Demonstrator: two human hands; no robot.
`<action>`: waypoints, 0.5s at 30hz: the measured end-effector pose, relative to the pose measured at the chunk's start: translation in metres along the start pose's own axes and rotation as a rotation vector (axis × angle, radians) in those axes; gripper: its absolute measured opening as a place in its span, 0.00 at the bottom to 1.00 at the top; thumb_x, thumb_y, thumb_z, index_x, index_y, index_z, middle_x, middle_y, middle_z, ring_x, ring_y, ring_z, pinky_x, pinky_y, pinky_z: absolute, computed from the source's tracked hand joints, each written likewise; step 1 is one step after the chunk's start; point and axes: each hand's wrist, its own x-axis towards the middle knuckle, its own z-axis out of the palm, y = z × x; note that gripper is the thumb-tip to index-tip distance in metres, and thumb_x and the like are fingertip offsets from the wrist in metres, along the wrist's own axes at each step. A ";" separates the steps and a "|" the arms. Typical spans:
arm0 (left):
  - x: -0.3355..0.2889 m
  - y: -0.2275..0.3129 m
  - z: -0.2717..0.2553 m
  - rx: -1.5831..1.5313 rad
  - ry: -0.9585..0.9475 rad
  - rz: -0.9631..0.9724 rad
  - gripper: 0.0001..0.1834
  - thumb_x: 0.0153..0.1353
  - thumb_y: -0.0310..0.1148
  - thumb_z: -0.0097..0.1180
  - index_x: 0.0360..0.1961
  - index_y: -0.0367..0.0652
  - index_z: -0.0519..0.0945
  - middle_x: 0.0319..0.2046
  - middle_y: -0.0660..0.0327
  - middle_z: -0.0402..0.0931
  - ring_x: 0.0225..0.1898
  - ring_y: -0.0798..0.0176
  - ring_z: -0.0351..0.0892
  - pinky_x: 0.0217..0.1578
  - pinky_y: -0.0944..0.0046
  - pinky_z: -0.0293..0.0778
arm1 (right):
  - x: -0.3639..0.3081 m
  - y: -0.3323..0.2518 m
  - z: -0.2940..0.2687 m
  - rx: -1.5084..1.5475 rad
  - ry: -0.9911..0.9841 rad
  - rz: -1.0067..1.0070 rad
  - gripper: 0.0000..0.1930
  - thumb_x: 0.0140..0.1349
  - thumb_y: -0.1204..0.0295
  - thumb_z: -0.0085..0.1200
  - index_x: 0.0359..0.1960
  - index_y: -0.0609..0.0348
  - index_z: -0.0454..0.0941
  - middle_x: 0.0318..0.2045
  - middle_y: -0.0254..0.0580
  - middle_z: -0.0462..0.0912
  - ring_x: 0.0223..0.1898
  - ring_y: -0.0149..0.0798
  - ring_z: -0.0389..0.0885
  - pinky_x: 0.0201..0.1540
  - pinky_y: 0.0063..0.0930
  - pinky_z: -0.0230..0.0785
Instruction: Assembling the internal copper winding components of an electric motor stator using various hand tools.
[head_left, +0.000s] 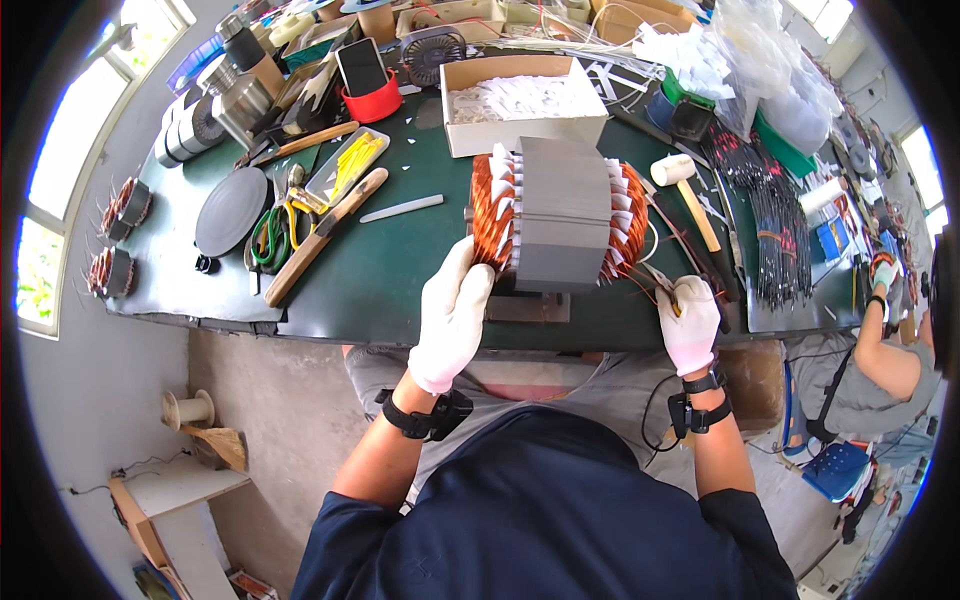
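Note:
A motor stator (pixel 565 215) with a grey laminated core, copper windings and white paper wedges lies on its side on the bench. A metal block (pixel 528 306) shows beneath it. My left hand (pixel 453 320), in a white glove, grips the left winding end, fingers closed against the copper. Beside the right winding end, my right hand (pixel 690 318), also gloved, is closed around a pair of pliers (pixel 657 279). The pliers' metal jaws point at thin lead wires there; most of the handles are hidden in my palm. Whether the jaws hold a wire cannot be made out.
A box of white paper pieces (pixel 523 98) stands behind the stator. A mallet (pixel 686 200) and bundled black leads (pixel 780 235) lie right. Left are scissors (pixel 270 238), a wooden-handled tool (pixel 327 237), a yellow-strip tray (pixel 347 165) and small stators (pixel 112 272). A co-worker (pixel 885 375) sits far right.

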 end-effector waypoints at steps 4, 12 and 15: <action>0.003 0.002 0.003 0.106 0.021 0.114 0.17 0.77 0.33 0.46 0.58 0.34 0.77 0.32 0.64 0.77 0.30 0.76 0.68 0.32 0.72 0.69 | 0.000 0.004 0.002 -0.029 0.057 -0.037 0.10 0.55 0.73 0.67 0.25 0.60 0.76 0.32 0.46 0.80 0.35 0.53 0.80 0.40 0.45 0.73; 0.004 0.010 0.008 0.195 0.177 0.078 0.18 0.78 0.39 0.50 0.49 0.32 0.80 0.35 0.65 0.78 0.36 0.74 0.70 0.41 0.71 0.70 | -0.001 0.006 0.002 0.024 0.076 0.002 0.11 0.53 0.72 0.69 0.24 0.58 0.76 0.31 0.42 0.79 0.32 0.49 0.79 0.37 0.40 0.73; 0.008 0.014 0.015 0.156 0.222 0.085 0.18 0.77 0.39 0.51 0.44 0.31 0.79 0.33 0.69 0.73 0.36 0.74 0.64 0.38 0.71 0.63 | -0.002 0.006 0.000 0.009 0.056 0.000 0.11 0.52 0.72 0.69 0.23 0.58 0.76 0.30 0.41 0.79 0.32 0.48 0.79 0.37 0.40 0.73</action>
